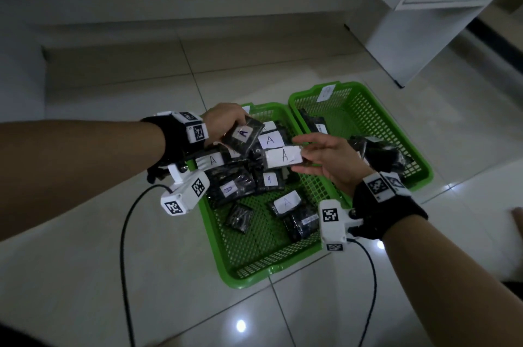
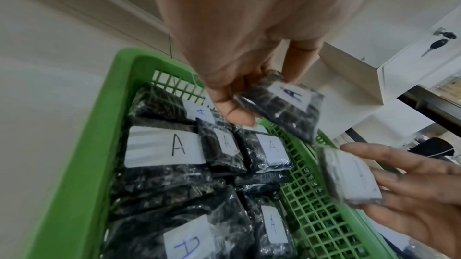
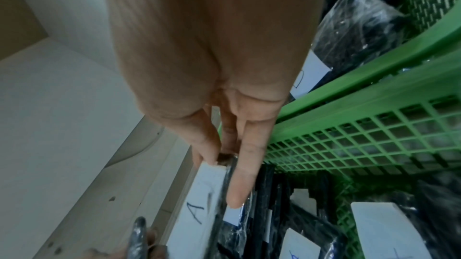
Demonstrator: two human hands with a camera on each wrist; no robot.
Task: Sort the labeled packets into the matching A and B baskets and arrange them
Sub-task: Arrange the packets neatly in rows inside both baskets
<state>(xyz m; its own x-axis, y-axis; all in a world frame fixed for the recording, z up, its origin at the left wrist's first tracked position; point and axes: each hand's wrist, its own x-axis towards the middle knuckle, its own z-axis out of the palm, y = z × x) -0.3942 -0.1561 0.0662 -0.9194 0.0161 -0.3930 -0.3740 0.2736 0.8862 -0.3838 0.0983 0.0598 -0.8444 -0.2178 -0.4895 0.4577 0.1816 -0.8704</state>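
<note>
My left hand (image 1: 223, 120) pinches a black packet (image 1: 244, 134) marked A, tilted above the near basket (image 1: 254, 270) at frame centre. My right hand (image 1: 329, 161) pinches a second A packet (image 1: 283, 158) between thumb and straight fingers, just beside it. More A packets (image 2: 162, 147) lie below. The far basket (image 1: 368, 109) sits upper right, touching the near one.

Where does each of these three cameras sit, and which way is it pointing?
Head: on the head, looking down at two green baskets on the floor; both forearms and hands show.
Left wrist: along the left hand, which pinches an A packet over the basket.
Right wrist: along the right hand, whose fingers hold another A packet.
Shared: the left wrist view also shows the right hand; all three show the green baskets.
</note>
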